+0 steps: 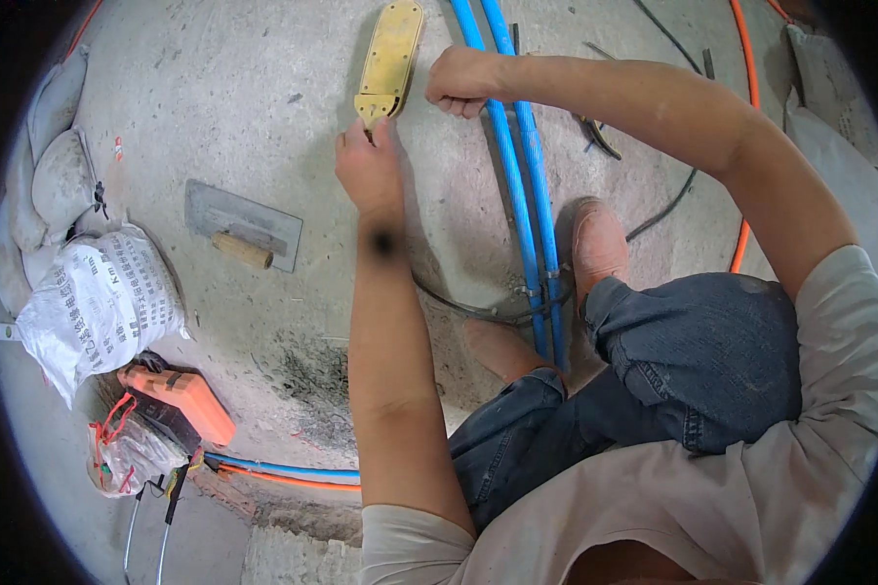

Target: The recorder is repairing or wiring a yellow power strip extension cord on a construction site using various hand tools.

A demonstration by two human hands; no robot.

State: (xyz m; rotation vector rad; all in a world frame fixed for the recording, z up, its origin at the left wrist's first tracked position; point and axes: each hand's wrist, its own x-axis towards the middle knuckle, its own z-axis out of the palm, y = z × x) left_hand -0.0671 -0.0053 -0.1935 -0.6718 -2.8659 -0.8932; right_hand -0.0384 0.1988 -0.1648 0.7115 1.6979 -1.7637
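Note:
A long yellow case with rounded ends and small screws along its rim, which looks like a chalk line box, lies near the top middle of the head view. My left hand pinches its near end, around a small dark tip. Just right of the case, my right hand is closed with the fingers curled under; whatever they hold, if anything, is hidden. My right forearm crosses over two blue corrugated pipes that run along the floor.
A steel trowel with a wooden handle lies to the left. White sacks are piled at the left wall, near an orange case and a plastic bag. An orange pipe and black cable lie at right.

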